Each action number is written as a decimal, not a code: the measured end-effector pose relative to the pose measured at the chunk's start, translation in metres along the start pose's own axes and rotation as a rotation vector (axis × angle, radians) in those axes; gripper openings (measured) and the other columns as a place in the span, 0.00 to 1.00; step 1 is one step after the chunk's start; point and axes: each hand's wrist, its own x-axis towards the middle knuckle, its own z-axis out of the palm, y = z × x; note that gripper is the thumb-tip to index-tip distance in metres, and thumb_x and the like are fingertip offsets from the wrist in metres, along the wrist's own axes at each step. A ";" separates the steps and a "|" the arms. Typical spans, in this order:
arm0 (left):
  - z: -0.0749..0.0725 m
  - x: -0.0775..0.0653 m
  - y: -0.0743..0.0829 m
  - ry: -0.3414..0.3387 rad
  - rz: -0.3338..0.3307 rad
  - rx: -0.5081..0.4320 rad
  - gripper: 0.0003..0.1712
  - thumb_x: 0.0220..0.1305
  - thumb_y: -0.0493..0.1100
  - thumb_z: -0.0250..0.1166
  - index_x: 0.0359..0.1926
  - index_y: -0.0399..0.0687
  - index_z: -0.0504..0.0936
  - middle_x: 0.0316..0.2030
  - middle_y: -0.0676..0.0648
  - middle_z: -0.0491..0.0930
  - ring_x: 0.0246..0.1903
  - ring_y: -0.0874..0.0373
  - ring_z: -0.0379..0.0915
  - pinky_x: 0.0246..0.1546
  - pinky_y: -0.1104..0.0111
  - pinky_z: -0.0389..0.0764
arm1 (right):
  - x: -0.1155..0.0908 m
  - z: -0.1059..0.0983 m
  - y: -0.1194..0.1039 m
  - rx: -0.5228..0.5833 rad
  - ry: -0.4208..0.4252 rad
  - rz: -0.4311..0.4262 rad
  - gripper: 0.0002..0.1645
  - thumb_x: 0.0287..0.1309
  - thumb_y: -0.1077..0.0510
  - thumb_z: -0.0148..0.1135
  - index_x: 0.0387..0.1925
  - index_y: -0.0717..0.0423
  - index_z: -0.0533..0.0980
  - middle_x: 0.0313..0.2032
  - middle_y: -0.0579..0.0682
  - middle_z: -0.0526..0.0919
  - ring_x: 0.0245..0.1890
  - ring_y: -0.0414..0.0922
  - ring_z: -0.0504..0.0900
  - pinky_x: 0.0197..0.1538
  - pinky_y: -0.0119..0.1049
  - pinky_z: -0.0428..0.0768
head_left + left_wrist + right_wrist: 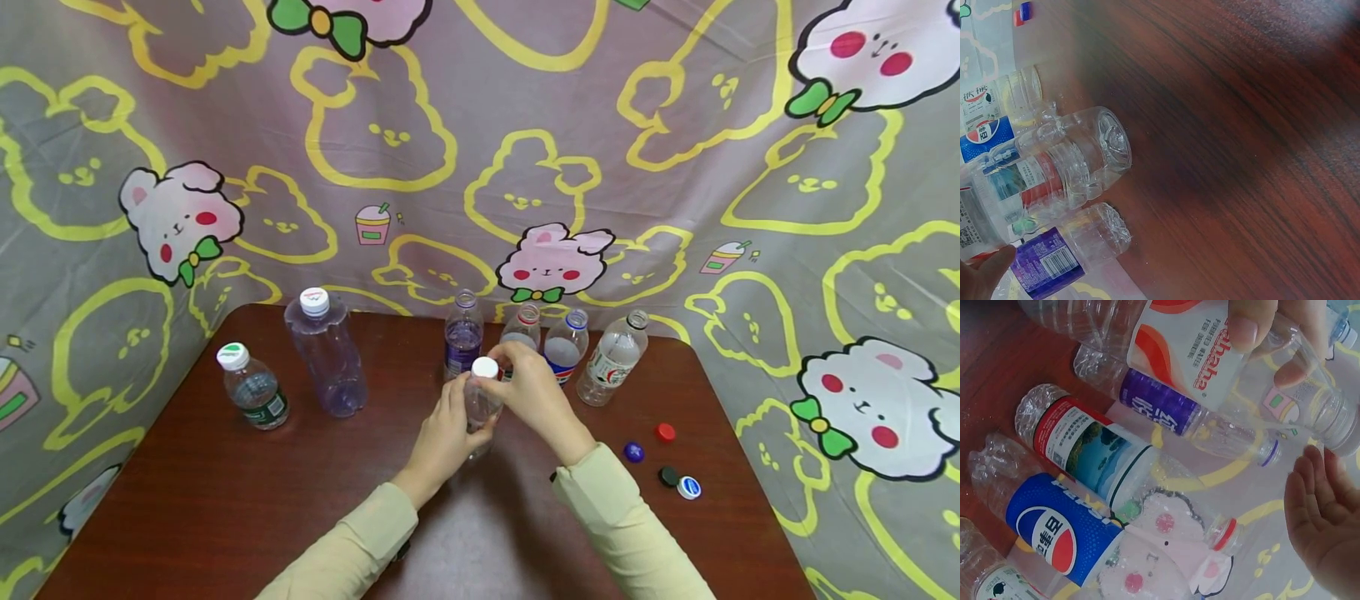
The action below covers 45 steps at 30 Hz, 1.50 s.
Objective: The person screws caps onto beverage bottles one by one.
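A clear plastic water bottle (478, 411), its label (1179, 347) white and red, is held at mid-table by my left hand (442, 433). The fingers and thumb wrap around its body. On its mouth sits a white cap (485, 367). My right hand (534, 393) has thumb and fingers at either side of that cap, pinching it. Part of the right hand (1325, 512) shows beside the cap in the right wrist view. The left wrist view catches only a bit of the left hand (985, 275).
Behind the hands stand uncapped bottles: purple-label (462, 337), red-rimmed (522, 327), Pepsi (566, 343), white-label (613, 358). Capped ones, small (253, 387) and tall (327, 354), stand left. Loose caps lie right: red (665, 432), blue (633, 452), black (668, 477), white-and-blue (689, 487).
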 end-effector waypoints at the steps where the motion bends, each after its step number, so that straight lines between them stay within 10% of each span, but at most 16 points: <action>1: 0.000 0.000 0.000 0.007 0.008 0.004 0.45 0.49 0.48 0.73 0.62 0.36 0.60 0.50 0.37 0.73 0.41 0.43 0.79 0.32 0.56 0.83 | 0.000 0.000 0.001 0.015 -0.025 -0.009 0.21 0.50 0.56 0.71 0.42 0.63 0.77 0.40 0.56 0.82 0.42 0.50 0.80 0.47 0.45 0.79; 10: 0.001 0.000 -0.001 0.010 0.017 0.014 0.45 0.49 0.48 0.73 0.62 0.35 0.61 0.50 0.38 0.73 0.40 0.44 0.79 0.32 0.57 0.83 | -0.003 -0.011 0.007 0.222 -0.250 -0.005 0.30 0.55 0.63 0.55 0.62 0.60 0.69 0.61 0.59 0.73 0.57 0.54 0.76 0.57 0.51 0.75; 45: -0.007 0.003 -0.001 -0.076 -0.024 0.024 0.44 0.51 0.51 0.72 0.62 0.37 0.62 0.47 0.39 0.73 0.34 0.46 0.80 0.28 0.57 0.82 | 0.002 -0.007 0.007 0.102 -0.131 -0.092 0.20 0.53 0.65 0.66 0.50 0.64 0.78 0.45 0.59 0.82 0.47 0.54 0.81 0.50 0.48 0.80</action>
